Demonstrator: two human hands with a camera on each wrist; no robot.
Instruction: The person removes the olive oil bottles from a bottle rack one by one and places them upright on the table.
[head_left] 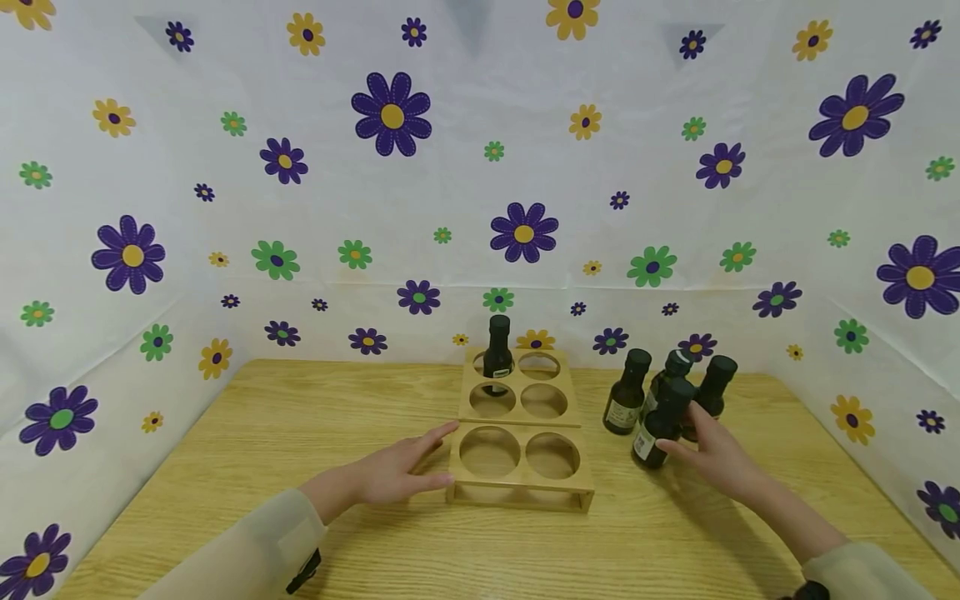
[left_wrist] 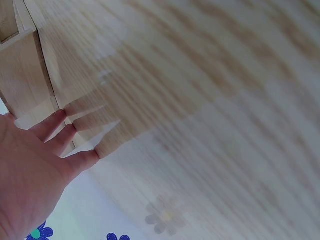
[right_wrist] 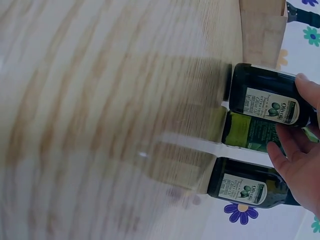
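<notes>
My right hand [head_left: 720, 458] holds a dark olive oil bottle [head_left: 654, 437] by its upper part. The right wrist view shows the thumb on one side of this labelled bottle [right_wrist: 267, 95] and the fingers [right_wrist: 285, 155] behind it. Whether its base touches the table cannot be told. Several similar bottles stand close behind it, including one [head_left: 625, 400] on the left. My left hand [head_left: 386, 471] lies at the left side of a wooden bottle rack [head_left: 517, 482], its fingers extended and the fingertips at the rack's edge. Another dark bottle [head_left: 498, 346] stands in the rack's back left hole.
The wooden table [head_left: 360, 550] reaches back to a white flower-printed cloth [head_left: 450, 192], which also hangs at both sides. The rack has round holes in rows, with its front section nearest me. Another bottle [head_left: 716, 383] stands right of the held one.
</notes>
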